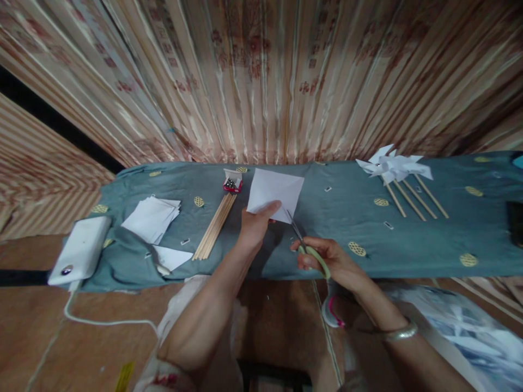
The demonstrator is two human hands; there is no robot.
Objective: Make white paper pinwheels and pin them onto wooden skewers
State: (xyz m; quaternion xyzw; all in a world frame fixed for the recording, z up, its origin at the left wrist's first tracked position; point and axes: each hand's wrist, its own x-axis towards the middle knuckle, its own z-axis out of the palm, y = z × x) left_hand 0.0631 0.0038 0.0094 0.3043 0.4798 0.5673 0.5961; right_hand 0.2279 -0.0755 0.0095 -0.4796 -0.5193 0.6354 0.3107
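A square white paper sheet (274, 190) is held up over the cloth, with my left hand (257, 222) pinching its lower edge, thumb on top. My right hand (324, 258) is closed on the green-handled scissors (314, 256). The scissor blades point up and left and meet the sheet's lower right corner. Left of my left hand lies a bundle of wooden sticks (214, 227), and a small red box of metal pins (232, 183) stands open just behind it.
The table has a teal cloth (327, 218). Stacked white papers (153, 218), a loose paper piece (174, 257) and a white device with a cable (84, 245) are at left. White paper pinwheels on sticks (394, 166) lie at right. A curtain hangs behind.
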